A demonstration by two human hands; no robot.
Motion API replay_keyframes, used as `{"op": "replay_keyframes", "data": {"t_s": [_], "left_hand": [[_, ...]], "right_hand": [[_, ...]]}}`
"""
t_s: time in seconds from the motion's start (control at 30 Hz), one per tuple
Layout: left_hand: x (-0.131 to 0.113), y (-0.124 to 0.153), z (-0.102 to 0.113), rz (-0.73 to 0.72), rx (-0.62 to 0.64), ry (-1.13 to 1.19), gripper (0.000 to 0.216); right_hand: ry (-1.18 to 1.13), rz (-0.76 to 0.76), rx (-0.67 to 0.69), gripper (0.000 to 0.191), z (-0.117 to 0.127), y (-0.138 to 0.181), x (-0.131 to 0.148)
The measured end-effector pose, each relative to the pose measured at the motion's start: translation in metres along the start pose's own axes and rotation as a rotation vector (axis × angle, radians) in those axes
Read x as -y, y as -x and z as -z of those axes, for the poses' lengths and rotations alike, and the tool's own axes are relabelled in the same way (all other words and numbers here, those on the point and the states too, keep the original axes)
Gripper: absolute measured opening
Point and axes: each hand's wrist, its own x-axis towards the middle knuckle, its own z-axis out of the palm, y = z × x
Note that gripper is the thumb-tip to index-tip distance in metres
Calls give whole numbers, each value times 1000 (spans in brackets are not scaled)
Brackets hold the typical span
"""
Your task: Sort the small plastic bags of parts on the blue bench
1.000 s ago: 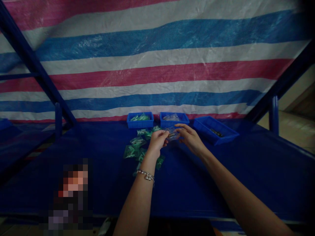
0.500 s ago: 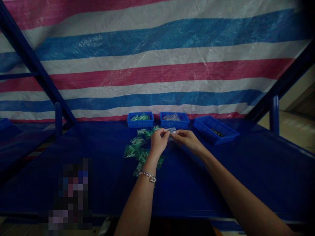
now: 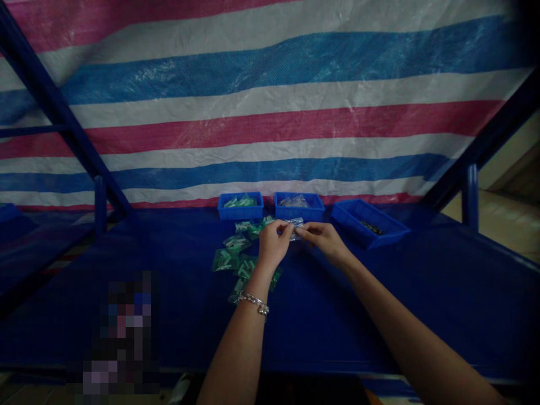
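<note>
In the head view, the left hand (image 3: 273, 243) and the right hand (image 3: 323, 241) are coming closer together than they were a moment ago, and now they are almost meeting. Both hands are pinching a small clear plastic bag (image 3: 296, 229) between their fingers, and they are holding it up off the table (image 3: 379, 315). The bag is thin, shiny and crinkly. Something may be inside it, but the picture is too dim to tell.

The bag is being held just in front of the middle blue tray (image 3: 299, 207). That tray is holding a heap of clear bags (image 3: 294, 201). To the left of the middle blue tray, another blue tray (image 3: 240, 206) is holding green bags (image 3: 240, 201). To its right, a third blue tray (image 3: 369, 223) is sitting at a slant and holding a few small dark parts (image 3: 371, 226).

In front of the middle blue tray and a bit to the left, many small green plastic bags (image 3: 236, 253) are lying spread out, right next to the left hand. A silver bracelet (image 3: 253, 302) is hanging on the left wrist. Behind the middle blue tray, a striped pink, white and blue tarp (image 3: 270, 135) is hanging down.
</note>
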Motion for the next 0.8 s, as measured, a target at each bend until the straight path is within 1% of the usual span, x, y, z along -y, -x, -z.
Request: {"op": "replay_keyframes", "data": {"t_s": [0.1,0.37,0.8], "left_hand": [[-1,0,0,10,13,11,19],[3,0,-3,34,102,30,19],[4,1,-4,17,120,57,12]], "right_hand": [[-18,8,-39,35,0,0,1],[-60,-8,-71,36,1,-1,0],[-65,-15,-29,34,0,-1,0]]}}
